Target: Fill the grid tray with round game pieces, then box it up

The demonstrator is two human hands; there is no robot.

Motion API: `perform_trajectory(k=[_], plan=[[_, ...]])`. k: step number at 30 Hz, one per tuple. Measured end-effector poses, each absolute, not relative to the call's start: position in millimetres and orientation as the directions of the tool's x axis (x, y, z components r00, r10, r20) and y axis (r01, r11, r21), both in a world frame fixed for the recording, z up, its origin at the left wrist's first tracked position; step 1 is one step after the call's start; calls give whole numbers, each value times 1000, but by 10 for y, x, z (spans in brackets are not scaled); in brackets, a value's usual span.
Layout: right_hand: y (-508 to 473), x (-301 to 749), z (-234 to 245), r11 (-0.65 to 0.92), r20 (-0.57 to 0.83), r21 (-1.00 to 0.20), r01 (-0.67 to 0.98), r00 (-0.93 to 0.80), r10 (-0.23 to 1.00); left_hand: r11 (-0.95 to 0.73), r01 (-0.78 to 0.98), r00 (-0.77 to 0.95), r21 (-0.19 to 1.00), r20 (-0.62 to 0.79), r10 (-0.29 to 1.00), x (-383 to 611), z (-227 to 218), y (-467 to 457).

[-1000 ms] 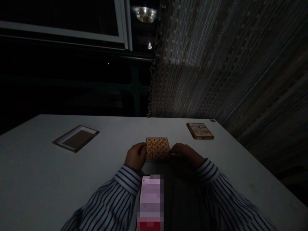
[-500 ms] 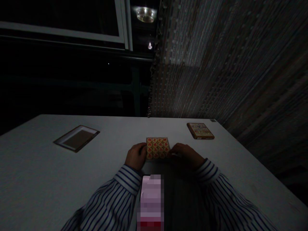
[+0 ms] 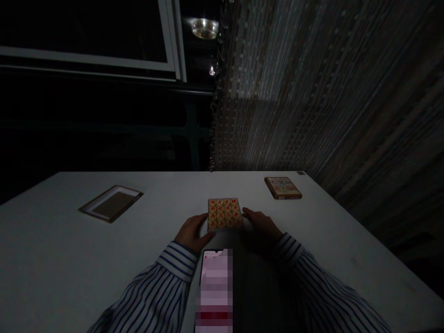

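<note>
A square block of Chinese chess pieces point(image 3: 225, 213) with red characters, packed in rows in what looks like a clear case, lies on the white table in front of me. Beside its left edge is my left hand point(image 3: 192, 234), fingers stretched forward and thumb apart near the front left corner. My right hand point(image 3: 262, 226) rests at the right side, its fingers extended toward the case edge; shadow hides its thumb. Whether either hand touches the case is hard to tell in the dim light. Between my forearms stands a lit phone point(image 3: 214, 277), partly blurred out.
An open shallow box part point(image 3: 111, 204) with a brown inside lies on the white table point(image 3: 86, 259) at left. A printed box point(image 3: 283, 188) sits at the far right. Behind the table hangs a string curtain point(image 3: 256, 115), beside a dark window point(image 3: 86, 32).
Both hands have loosened from the sides of the chess piece case, and their fingers have straightened. The view has shifted slightly.
</note>
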State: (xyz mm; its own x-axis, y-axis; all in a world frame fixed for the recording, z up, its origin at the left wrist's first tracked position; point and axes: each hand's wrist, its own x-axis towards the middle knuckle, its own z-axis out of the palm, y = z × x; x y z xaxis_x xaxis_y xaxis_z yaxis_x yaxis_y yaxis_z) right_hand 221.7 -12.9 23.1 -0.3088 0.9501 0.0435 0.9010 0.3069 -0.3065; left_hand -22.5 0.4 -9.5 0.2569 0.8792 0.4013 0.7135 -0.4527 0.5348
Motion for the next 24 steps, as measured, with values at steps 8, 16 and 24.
perform_trajectory(k=[8,16,24], plan=[[-206,2097,296,290,96,-252,923,-275,957,-507,726,384,464,339,859,-273,-66,46],[-189,2104,233,322,152,-273,907,-289,945,-482,734,304,478,404,863,-237,-105,26],[-130,2101,172,342,175,-290,894,-301,937,-426,737,253,525,370,894,-242,-81,26]])
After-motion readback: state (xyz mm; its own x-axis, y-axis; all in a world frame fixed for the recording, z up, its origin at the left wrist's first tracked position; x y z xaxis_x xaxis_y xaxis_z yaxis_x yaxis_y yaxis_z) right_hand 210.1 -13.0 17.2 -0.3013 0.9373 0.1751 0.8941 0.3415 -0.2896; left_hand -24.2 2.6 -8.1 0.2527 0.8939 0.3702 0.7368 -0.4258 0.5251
